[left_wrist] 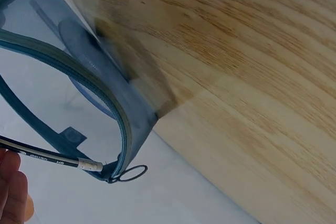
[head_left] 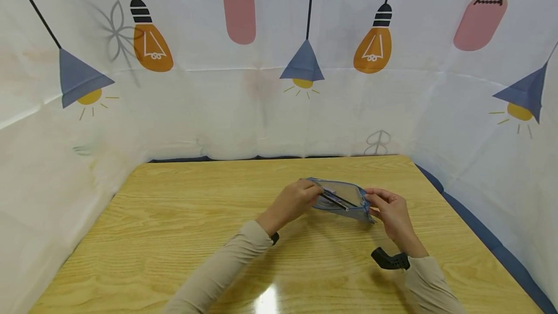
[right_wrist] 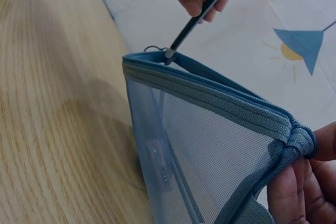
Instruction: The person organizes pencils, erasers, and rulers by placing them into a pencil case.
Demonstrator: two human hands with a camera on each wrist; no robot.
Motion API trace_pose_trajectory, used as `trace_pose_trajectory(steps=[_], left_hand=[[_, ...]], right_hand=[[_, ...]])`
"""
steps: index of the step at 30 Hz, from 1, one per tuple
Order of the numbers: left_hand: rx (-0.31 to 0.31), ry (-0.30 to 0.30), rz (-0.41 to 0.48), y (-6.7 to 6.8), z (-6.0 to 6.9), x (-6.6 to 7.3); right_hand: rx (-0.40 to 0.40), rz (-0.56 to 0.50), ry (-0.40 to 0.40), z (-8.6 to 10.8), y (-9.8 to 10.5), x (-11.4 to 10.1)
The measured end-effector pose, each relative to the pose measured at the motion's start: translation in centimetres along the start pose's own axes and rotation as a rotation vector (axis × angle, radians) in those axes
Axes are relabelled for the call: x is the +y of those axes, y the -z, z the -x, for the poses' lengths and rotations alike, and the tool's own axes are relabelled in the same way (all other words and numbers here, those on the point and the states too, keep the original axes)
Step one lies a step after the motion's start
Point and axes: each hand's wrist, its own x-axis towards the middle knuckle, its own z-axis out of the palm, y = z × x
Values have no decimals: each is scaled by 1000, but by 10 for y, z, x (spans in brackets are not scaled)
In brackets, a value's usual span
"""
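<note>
A blue mesh zip pouch (head_left: 357,213) is held above the table with its zip open. My right hand (head_left: 392,214) pinches one end corner of it between thumb and fingers. My left hand (head_left: 293,200) pinches a black pencil (right_wrist: 202,17), whose white eraser end is at the pouch's open mouth, near the zip pull ring (left_wrist: 132,173). Through the mesh in the left wrist view shows a dark rounded item (left_wrist: 79,40), its kind unclear. Long thin shapes and a pale label (right_wrist: 159,163) show through the pouch side in the right wrist view.
The wood-grain table (head_left: 183,236) extends around both hands. A white curtain printed with lamps (head_left: 257,110) stands behind it and along both sides. Dark blue cloth (head_left: 475,227) lies along the right edge. A black wrist mount (head_left: 390,259) sticks out from the right wrist.
</note>
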Motion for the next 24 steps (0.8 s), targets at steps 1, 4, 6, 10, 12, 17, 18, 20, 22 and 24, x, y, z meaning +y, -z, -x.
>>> trace_pose_trajectory(steps=[1,4,6,10,12,17,18,20,22,24], left_hand=[[0,-2,3,-1,0,0],[4,-4,3,-5,-1,1],[3,1,3,-6,-2,2],[-12,17,9,-9,-4,1],[-28,29,16,-11,-4,1],[-71,62,-8,-17,-5,1],[-79,64,-19,-18,-6,1],[-97,64,-43,-19,-7,2],[-116,60,-66,-21,-8,2],[-139,54,-93,-21,-9,3]], right_hand=[[-2,0,0,0,0,0],[-7,-8,4,1,0,0],[-7,-6,2,2,0,-1],[-9,10,3,-1,3,2],[-8,17,6,0,4,2],[-11,11,12,3,2,0],[-12,10,13,3,2,0],[-14,11,14,3,2,0],[-16,17,16,3,3,0],[-16,20,18,2,3,0]])
